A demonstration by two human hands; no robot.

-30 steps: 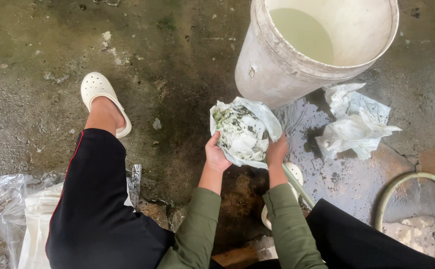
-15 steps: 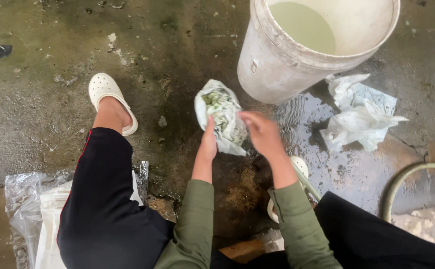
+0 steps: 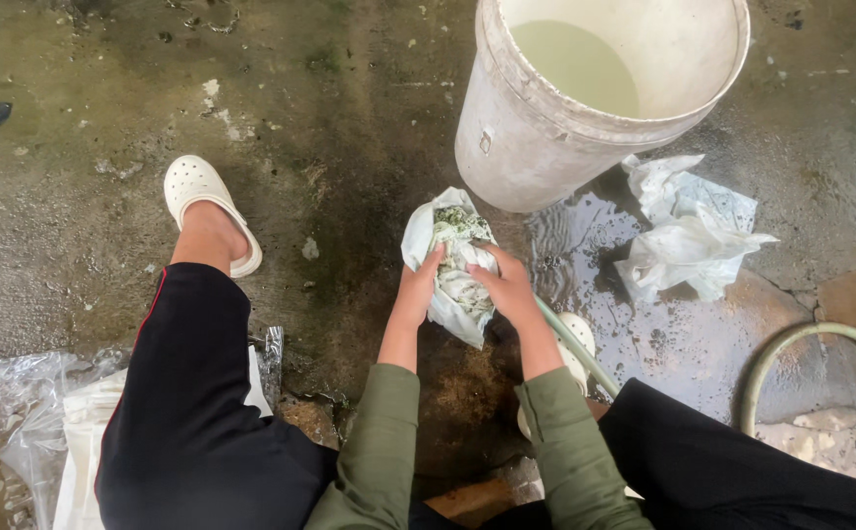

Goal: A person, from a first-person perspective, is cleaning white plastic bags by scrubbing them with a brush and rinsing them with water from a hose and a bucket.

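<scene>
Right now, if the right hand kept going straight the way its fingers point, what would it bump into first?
The right hand already rests on the white bag of greenish bits, fingers pointing up-left across it. So it meets the bag at once; beyond that lies wet floor, though depth is hard to judge.

White bucket (image 3: 545,128), white green-flecked cloth (image 3: 452,265), white clog (image 3: 197,196), olive sleeves (image 3: 374,442), black trousers (image 3: 192,412)

Single head view, steeply down at close range, bucket (image 3: 595,93) at 1 o'clock, hose (image 3: 801,363) at 4.
</scene>
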